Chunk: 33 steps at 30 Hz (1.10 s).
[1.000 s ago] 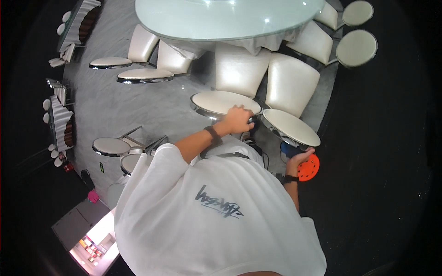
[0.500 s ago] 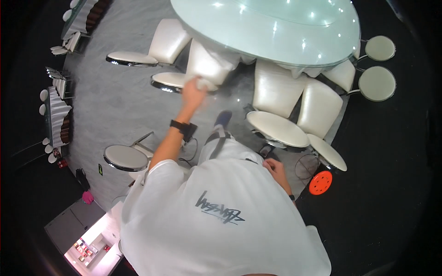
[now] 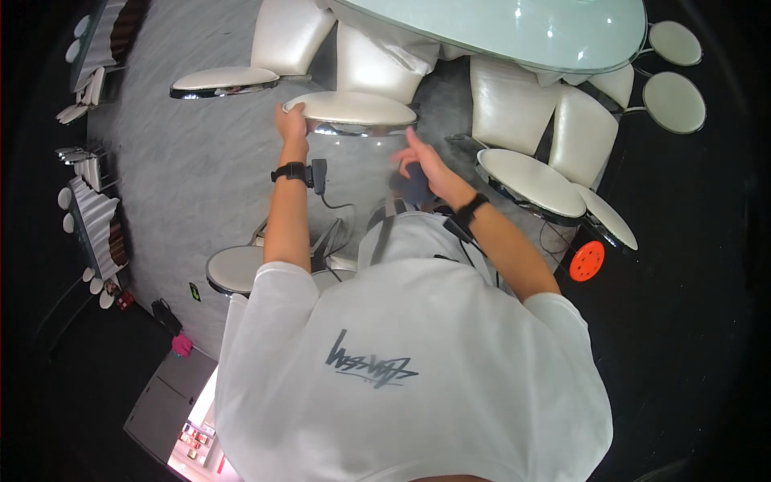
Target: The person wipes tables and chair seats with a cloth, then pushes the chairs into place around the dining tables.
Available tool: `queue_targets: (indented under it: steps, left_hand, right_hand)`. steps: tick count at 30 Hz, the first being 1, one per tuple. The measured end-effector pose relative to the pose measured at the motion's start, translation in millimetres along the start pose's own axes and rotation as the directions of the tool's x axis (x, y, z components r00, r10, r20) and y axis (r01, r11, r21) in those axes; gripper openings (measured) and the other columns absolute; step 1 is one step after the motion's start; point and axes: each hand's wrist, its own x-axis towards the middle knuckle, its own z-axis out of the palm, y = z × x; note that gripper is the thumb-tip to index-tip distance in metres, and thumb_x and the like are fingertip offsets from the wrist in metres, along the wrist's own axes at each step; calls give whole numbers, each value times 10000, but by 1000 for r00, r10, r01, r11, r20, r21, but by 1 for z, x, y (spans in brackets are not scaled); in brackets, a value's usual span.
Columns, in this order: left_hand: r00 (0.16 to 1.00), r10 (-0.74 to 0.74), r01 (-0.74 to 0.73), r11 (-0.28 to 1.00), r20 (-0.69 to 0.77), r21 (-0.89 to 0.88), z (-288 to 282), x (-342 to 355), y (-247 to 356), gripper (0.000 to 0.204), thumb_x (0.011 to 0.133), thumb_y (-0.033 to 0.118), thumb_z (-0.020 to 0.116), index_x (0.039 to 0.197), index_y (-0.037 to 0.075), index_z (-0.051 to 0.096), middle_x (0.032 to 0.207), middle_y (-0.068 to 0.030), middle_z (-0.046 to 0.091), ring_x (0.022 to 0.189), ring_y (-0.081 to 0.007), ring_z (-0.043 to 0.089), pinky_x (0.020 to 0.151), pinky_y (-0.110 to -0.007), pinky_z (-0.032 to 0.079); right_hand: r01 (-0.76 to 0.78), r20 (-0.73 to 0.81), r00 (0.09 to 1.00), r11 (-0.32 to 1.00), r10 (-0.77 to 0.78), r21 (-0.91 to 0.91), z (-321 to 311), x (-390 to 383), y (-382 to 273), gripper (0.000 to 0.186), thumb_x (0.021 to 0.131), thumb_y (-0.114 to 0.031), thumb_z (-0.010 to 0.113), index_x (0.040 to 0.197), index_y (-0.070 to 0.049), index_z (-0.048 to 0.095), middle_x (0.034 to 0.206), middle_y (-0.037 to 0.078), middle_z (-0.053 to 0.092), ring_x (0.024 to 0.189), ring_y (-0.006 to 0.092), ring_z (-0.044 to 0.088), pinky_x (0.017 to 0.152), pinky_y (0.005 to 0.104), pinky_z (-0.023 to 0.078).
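Note:
In front of me stands a white padded chair [image 3: 361, 108] with an oval, chrome-edged backrest, its white seat [image 3: 377, 64] reaching toward the table. My left hand [image 3: 291, 122] is closed round the left end of that backrest. Whether a cloth is also in its palm is hidden. Near the right end of the backrest is my right hand [image 3: 427, 165], empty, its fingers apart and a little blurred. It looks just short of the chrome rim, though the gap is hard to judge.
A glass-topped round table [image 3: 514, 36] with white cloth is beyond the chairs. Other white chairs stand left [image 3: 225, 79] and right [image 3: 534, 181]; another chair [image 3: 237, 269] is by my left elbow. An orange perforated disc [image 3: 587, 261] is at right.
My left hand, blurred with something white in it before, has moved left onto the backrest's end. My right hand has come up from my side toward the other end. The view has shifted forward.

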Motion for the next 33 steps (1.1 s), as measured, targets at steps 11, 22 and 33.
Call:
queue_targets:
  steps: [11,22,33]
  left_hand:
    - [1000,2,-3,1000,24,14,0,-7,1,696,925,152,629,1548,-8,363,1442,-226,534,1210,-330,615,916,-423,551]
    - [993,24,-31,998,116,55,5,-49,-39,602,976,110,571,1546,61,384,1424,-185,553,1205,-301,599,949,-421,525]
    - [987,118,-126,989,105,76,32,-107,-56,533,936,26,517,1467,58,512,1437,-227,551,1242,-344,599,1031,-444,506]
  right_hand:
    - [43,-270,941,720,203,693,-13,113,30,391,958,-425,689,1074,-53,651,957,73,642,762,199,569,696,363,523]
    - [166,-374,915,703,151,691,-54,75,53,212,945,-227,689,1062,-51,666,864,23,633,626,139,501,605,321,496]
    - [215,-379,914,619,144,755,-89,38,109,255,883,-231,775,997,-26,676,901,56,634,647,181,536,564,315,463]
